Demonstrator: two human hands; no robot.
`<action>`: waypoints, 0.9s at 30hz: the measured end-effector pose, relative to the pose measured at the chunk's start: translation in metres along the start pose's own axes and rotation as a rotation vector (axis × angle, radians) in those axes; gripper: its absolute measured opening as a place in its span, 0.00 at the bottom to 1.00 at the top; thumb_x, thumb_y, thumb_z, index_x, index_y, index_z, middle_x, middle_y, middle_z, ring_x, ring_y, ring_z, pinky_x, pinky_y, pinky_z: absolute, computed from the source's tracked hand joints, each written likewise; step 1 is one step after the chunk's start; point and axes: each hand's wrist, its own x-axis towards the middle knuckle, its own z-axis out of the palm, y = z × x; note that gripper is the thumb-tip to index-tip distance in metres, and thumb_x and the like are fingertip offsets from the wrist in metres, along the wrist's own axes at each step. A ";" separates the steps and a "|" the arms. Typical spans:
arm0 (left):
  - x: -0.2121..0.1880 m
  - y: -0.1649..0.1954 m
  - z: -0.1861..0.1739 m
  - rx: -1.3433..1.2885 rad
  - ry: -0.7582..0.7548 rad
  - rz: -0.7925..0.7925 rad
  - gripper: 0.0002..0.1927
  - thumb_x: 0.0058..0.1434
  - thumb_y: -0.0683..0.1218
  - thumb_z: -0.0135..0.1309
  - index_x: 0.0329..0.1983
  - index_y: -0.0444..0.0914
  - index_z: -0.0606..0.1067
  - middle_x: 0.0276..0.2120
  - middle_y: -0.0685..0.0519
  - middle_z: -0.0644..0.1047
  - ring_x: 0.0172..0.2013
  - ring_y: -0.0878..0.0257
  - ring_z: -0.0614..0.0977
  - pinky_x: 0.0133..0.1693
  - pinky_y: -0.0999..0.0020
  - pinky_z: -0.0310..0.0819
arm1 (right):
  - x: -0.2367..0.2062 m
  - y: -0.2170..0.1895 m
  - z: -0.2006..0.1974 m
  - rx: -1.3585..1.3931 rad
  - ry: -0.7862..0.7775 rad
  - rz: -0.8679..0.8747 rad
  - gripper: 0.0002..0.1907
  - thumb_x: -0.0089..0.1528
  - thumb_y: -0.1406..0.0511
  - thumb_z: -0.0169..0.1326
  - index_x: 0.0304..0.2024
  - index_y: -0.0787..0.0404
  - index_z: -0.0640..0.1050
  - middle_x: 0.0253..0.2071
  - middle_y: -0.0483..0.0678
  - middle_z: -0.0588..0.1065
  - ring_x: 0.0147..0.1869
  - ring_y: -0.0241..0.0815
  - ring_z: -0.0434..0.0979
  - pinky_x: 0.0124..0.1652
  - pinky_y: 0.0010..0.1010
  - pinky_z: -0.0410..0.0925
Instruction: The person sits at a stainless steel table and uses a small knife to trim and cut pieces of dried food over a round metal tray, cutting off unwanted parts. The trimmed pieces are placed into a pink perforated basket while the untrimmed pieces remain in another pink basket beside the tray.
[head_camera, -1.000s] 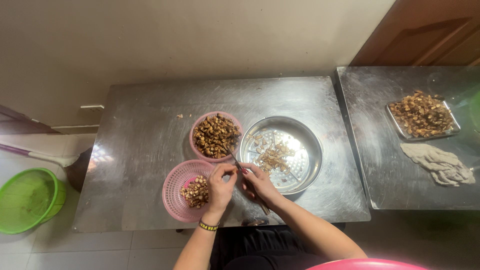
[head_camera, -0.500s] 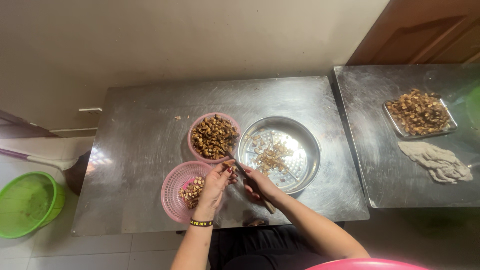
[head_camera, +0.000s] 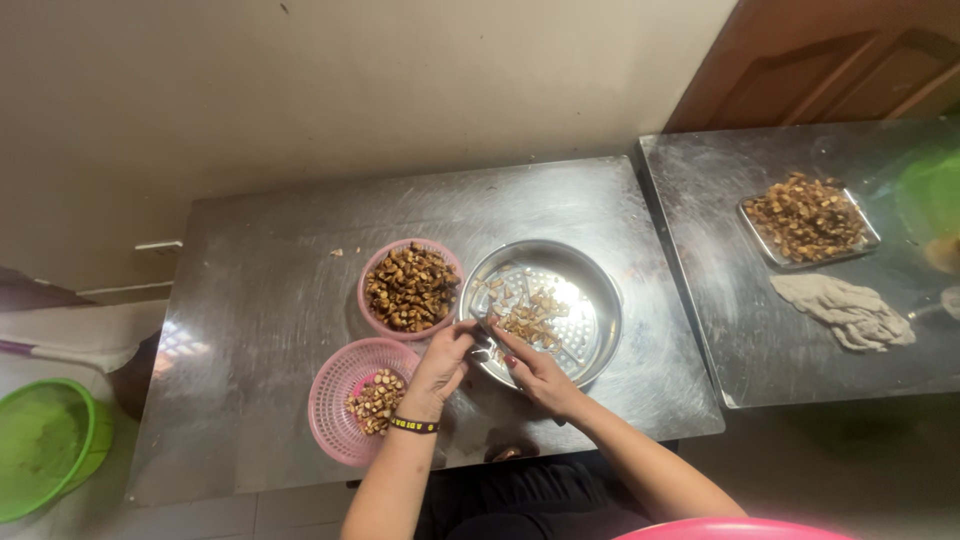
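Steel, dull and smeared with reflections, covers the table (head_camera: 270, 330) we sit at, and a second steel table (head_camera: 760, 340) stands just beside it on our right with a narrow gap between them. Behind both runs a plain cream wall (head_camera: 350, 90), and a brown wooden door (head_camera: 850, 60) fills the upper right corner. On the pale tiled floor to our left sits a green basin (head_camera: 45, 445).

We hold our left hand (head_camera: 445, 362) and right hand (head_camera: 530, 365) close together at the near rim of a round steel pan (head_camera: 600, 300) with a perforated bottom, where a few cut brown pieces (head_camera: 530, 315) lie scattered. Our fingers are pinched together over something small between both hands; we cannot tell exactly what it is, nor whether a blade is there. A dark beaded bracelet (head_camera: 412, 425) circles our left wrist.

Touching the pan's left side is a pink basket (head_camera: 375, 275) heaped with brown pieces. Nearer to us, a second pink basket (head_camera: 335, 400) holds only a small pile, and our left forearm passes just beside it.

On the right table we see a rectangular metal tray (head_camera: 868, 240) piled with the same brown pieces and, near it, a crumpled grey cloth (head_camera: 845, 310).
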 end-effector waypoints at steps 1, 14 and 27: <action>0.002 -0.004 0.005 -0.003 -0.024 0.024 0.11 0.66 0.35 0.48 0.50 0.31 0.76 0.43 0.50 0.81 0.43 0.63 0.82 0.47 0.69 0.78 | -0.001 0.001 -0.002 0.018 0.012 -0.011 0.31 0.70 0.62 0.46 0.77 0.50 0.62 0.31 0.43 0.69 0.30 0.31 0.64 0.32 0.24 0.63; 0.019 -0.020 0.031 0.289 -0.004 0.041 0.11 0.70 0.42 0.49 0.48 0.33 0.79 0.36 0.52 0.80 0.34 0.68 0.78 0.35 0.75 0.69 | -0.008 0.002 -0.020 -0.068 0.115 -0.122 0.29 0.69 0.62 0.48 0.74 0.53 0.62 0.49 0.44 0.78 0.37 0.31 0.72 0.39 0.24 0.70; 0.015 -0.030 0.040 0.942 0.150 0.310 0.12 0.67 0.43 0.50 0.45 0.31 0.80 0.22 0.51 0.77 0.22 0.67 0.76 0.25 0.69 0.69 | 0.003 -0.007 -0.022 0.166 0.166 0.053 0.25 0.70 0.62 0.48 0.70 0.56 0.69 0.36 0.51 0.78 0.23 0.29 0.68 0.24 0.23 0.66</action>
